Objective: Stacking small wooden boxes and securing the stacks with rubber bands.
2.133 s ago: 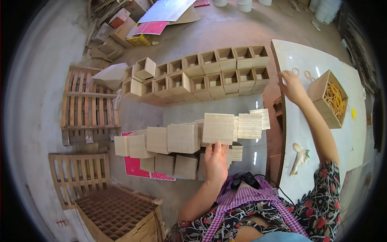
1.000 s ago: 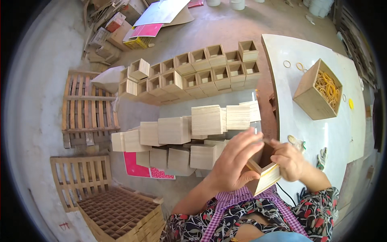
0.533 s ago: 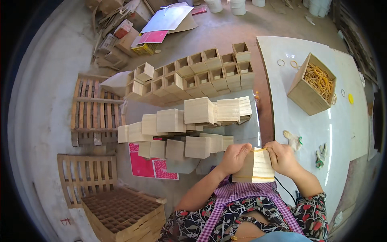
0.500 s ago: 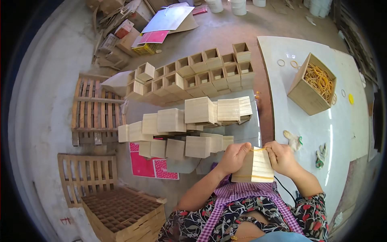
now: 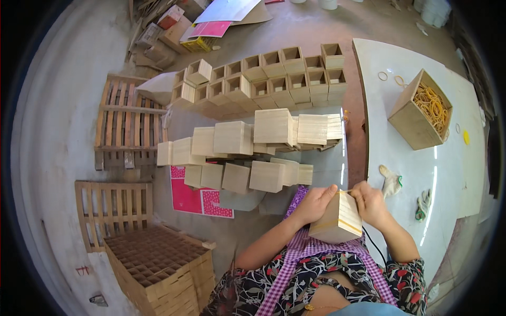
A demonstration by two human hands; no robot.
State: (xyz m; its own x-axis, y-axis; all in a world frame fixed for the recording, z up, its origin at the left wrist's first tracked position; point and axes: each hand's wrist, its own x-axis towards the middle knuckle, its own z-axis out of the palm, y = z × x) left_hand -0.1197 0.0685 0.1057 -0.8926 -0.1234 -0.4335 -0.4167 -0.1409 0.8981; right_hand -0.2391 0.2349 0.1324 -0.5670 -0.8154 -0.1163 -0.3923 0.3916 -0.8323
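Note:
A pale wooden box (image 5: 334, 221) is held in front of my body, one corner edge turned toward me. My left hand (image 5: 316, 204) is closed on its left side, thumb lying near the upper edge. My right hand (image 5: 371, 205) is at the upper right corner, its fingers pinching a yellow rubber band (image 5: 343, 191) that runs along the upper end. A second rubber band (image 5: 349, 228) lies around the lower end of the box. The box's far side is hidden.
Stacked wooden boxes (image 5: 274, 126) stand on a table ahead, with open-topped boxes (image 5: 279, 87) behind. On the right table (image 5: 385, 152) are a bin (image 5: 416, 124) of rubber bands and work gloves (image 5: 391, 181). Pallets (image 5: 126, 126) and a gridded crate (image 5: 158, 258) are at left.
The box has turned and tilted, so its corner edge now faces me more. My right hand still pinches the upper rubber band. The whole view has shifted slightly.

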